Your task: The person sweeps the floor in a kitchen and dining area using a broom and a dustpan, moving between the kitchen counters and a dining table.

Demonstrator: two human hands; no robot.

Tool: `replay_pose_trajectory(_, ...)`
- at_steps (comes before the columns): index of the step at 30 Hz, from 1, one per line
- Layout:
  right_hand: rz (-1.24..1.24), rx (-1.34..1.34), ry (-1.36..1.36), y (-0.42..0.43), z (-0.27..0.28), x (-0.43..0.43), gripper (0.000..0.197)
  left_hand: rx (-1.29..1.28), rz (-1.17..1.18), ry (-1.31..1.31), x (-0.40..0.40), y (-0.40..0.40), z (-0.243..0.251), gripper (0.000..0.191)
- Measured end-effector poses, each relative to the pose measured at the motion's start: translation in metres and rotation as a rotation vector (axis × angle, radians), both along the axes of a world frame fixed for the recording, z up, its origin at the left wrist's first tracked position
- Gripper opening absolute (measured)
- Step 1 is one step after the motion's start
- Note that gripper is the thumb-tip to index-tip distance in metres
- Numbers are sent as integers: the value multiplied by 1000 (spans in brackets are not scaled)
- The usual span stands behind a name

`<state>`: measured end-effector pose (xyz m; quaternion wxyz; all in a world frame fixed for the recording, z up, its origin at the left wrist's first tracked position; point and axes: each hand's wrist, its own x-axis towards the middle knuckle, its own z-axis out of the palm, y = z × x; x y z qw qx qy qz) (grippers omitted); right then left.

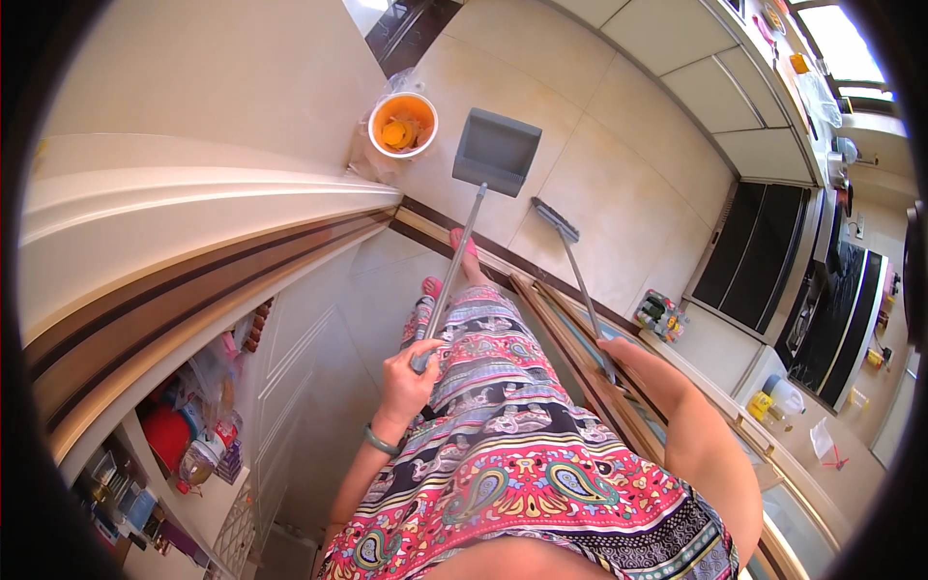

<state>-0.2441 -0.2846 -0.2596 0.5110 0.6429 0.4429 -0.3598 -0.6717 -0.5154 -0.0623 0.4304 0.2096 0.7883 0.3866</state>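
Observation:
My left hand (407,384) is closed around the grey end of a long metal handle, which leads forward to a grey dustpan (497,148). The pan rests on or just above the beige tiles; I cannot tell which. In my right hand (616,351) is the thin pole of a broom (557,220), its grey head and dark bristles down near the tiles, right of the dustpan and apart from it. A white bin with an orange inside (404,125) stands left of the dustpan and holds some refuse.
A dark-edged threshold (500,272) crosses the floor by my feet. At my right is a wood-framed glass sliding door (573,348). Several bottles (661,317) stand on the floor beyond it, near a black-fronted appliance (747,254). Loaded shelves (232,478) line the left.

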Motion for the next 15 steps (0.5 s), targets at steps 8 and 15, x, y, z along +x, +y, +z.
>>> replay_pose_trajectory(8,206,96,118,-21,-44,30,42,-62,-1,-25,11,-19,3,15)
replay_pose_trajectory(15,-421,241,347,4,-52,31,24,-63,18,-71,21,-43,-11,13)
